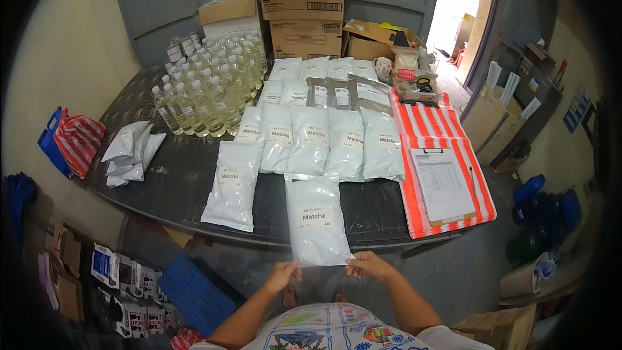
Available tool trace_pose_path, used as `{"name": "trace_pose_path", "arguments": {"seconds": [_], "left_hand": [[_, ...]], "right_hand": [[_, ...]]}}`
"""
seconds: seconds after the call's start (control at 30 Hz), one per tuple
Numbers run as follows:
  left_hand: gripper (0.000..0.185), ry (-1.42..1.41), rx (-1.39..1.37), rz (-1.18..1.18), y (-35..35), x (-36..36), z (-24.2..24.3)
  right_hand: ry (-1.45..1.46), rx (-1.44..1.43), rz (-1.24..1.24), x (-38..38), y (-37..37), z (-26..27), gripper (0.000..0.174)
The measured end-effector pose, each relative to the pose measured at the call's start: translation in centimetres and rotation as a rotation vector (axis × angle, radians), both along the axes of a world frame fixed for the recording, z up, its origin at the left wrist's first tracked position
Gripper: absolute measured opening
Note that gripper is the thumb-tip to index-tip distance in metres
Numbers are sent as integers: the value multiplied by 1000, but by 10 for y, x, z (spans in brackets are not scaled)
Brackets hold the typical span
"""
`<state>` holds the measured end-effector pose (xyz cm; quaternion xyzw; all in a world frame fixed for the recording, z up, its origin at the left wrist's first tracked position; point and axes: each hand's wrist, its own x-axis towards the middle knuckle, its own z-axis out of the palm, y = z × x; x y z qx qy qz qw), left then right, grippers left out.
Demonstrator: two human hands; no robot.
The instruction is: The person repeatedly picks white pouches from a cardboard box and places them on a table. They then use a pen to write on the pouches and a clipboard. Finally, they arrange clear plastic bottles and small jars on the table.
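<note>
A white matcha pouch (315,238) lies label up, its near end reaching over the front edge of the dark table (184,194). My left hand (284,274) pinches its near left corner, and my right hand (367,266) pinches the near right corner. To its left another matcha pouch (232,204) lies flat and apart from my hands. Just beyond, a row of similar matcha pouches (310,150) spans the table. Behind that row are silver labelled pouches (371,92) and more white pouches (315,68).
Several capped bottles of pale liquid (214,102) stand at the back left, near small white pouches (131,150). On the right, a clipboard with papers (442,184) and a pen (472,180) rest on red-striped plastic bags (408,204). Cardboard boxes (303,9) are stacked behind. A blue crate (197,289) sits on the floor.
</note>
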<state>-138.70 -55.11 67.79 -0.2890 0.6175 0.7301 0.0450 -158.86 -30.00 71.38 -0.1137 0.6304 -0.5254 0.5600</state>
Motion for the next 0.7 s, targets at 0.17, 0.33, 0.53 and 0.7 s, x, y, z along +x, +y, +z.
{"name": "trace_pose_path", "arguments": {"seconds": [0.17, 0.33, 0.53, 0.7], "left_hand": [[51, 157, -91, 171, 8, -14, 64], [47, 580, -78, 358, 12, -1, 209], [52, 453, 95, 395, -2, -46, 302], [52, 744, -199, 388, -14, -36, 298]], "right_hand": [[104, 33, -114, 9, -14, 60, 28], [-5, -555, -214, 30, -2, 170, 29], [-259, -646, -264, 12, -58, 244, 32], [234, -644, -234, 8, -53, 260, 22]]}}
